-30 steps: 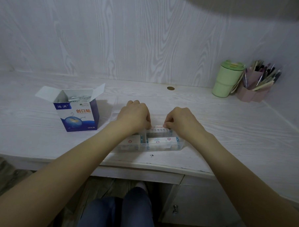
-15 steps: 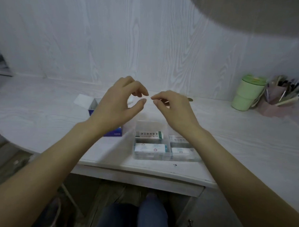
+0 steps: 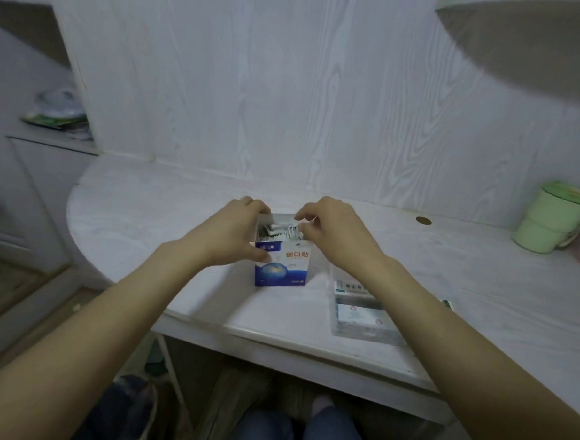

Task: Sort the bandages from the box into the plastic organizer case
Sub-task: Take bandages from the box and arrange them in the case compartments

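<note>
Both our hands have come off the organizer and over to the box since half a second ago, when they hung in the air above the case with fingertips nearly touching. Now our left hand (image 3: 230, 232) wraps the left side of the blue and white cardboard bandage box (image 3: 281, 264), thumb on the front panel. Our right hand (image 3: 331, 228) is at the open top, fingers curled and pinching at the white wrapped bandages (image 3: 281, 231) sticking up inside.

The clear plastic organizer case (image 3: 361, 314) sits on the white wood-grain desk (image 3: 478, 294) right of the box, partly under our right forearm, with some bandages already in its compartments.

Far right there's a pale green lidded cup (image 3: 553, 216), and a small brown round disc (image 3: 423, 220) near the wall.

Box front reads 创口贴 in orange; the smaller print is too blurry.
</note>
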Tool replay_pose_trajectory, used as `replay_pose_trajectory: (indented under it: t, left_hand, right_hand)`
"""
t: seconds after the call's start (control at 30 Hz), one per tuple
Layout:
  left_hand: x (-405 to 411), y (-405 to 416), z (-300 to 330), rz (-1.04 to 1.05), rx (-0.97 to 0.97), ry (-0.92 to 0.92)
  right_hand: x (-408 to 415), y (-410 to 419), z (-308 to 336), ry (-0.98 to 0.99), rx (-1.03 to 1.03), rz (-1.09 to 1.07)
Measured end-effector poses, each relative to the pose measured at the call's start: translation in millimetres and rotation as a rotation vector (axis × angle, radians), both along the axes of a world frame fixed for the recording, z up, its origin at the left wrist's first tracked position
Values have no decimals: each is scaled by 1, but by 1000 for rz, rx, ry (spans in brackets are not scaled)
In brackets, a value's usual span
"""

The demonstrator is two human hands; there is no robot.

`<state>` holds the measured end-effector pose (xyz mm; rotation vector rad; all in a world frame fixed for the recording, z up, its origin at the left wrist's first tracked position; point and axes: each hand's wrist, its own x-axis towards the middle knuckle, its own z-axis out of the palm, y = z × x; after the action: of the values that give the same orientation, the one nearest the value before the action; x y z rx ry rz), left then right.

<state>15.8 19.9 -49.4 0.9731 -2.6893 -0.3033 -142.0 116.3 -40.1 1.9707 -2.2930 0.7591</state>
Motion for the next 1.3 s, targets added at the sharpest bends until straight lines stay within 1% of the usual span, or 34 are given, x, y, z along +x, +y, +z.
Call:
replay_pose_trajectory:
  t: [0.13,0.33,0.47,0.53,0.63,0.73,0.8,0.97,1.07,1.13,1.23,1.27,1.3]
  left_hand:
    - [14,9,-8,-74,-29,169]
    - [22,20,-18,-96,-50,265]
    - [23,24,-19,-107,-44,261]
    - [22,24,-18,-109,-46,255]
    - [21,24,-16,-101,-55,226]
    - [20,24,-14,-92,-64,208]
    - [20,23,-13,-91,-72,198]
    - [20,20,-11,-81,-31,184]
    - [19,19,-8,-64,-33,159]
    - [17,15,-6,-39,-43,116]
    - [9,9,-2,31,-72,-46]
    - [6,10,1,58,-60,-73]
    - [2,12,4,76,-10,-26]
  right_hand:
    - [12,-4,-4,66,-48,49]
    - [24,-2,-8,172,-64,106]
    - [28,-1,-10,264,-106,131]
    - [30,-3,-11,343,-111,146]
    - [33,-6,-12,431,-179,193]
    - [32,-9,-14,527,-196,186]
    - [31,-9,-12,539,-207,175]
    - [23,-5,-3,326,-273,161]
    - [12,-4,11,236,-252,132]
    - [6,-2,21,91,-258,91]
    - [-2,6,32,-132,-336,-27]
    - [-4,8,34,-200,-361,-61]
    - [-7,12,35,-279,-383,-83]
